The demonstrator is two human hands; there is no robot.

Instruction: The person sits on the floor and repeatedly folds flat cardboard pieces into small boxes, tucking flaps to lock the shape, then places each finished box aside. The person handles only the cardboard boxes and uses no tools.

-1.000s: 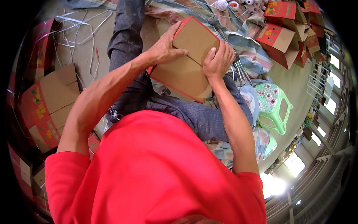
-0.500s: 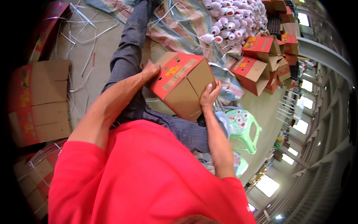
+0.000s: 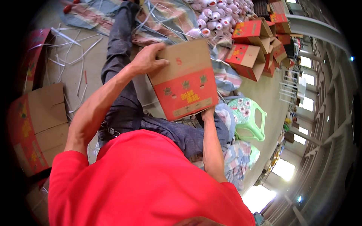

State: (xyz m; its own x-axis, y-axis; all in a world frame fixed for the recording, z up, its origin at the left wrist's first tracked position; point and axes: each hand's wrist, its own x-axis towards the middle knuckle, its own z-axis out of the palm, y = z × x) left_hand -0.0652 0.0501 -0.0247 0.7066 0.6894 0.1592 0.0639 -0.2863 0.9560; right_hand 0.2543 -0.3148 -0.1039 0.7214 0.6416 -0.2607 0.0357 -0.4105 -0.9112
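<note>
A red and brown cardboard box (image 3: 184, 90) is tilted in front of my knees, its printed red side facing me and a plain brown part at its far end. My left hand (image 3: 151, 59) grips the box's upper left edge, thumb bent over the brown cardboard. At the lower right corner, my right hand (image 3: 208, 112) holds the box from below, with most of its fingers hidden behind the cardboard.
Flattened cartons (image 3: 47, 124) lie at the left, beside loose white straps (image 3: 77, 56). Fruits in foam nets (image 3: 217, 19) are heaped on a striped tarp (image 3: 166, 22). Open cartons (image 3: 247, 58) stack at far right, beyond a green plastic stool (image 3: 250, 118).
The box has been turned, so its printed red side now faces me instead of the brown flaps. My left hand moved up to its far edge; my right hand moved down to its near corner.
</note>
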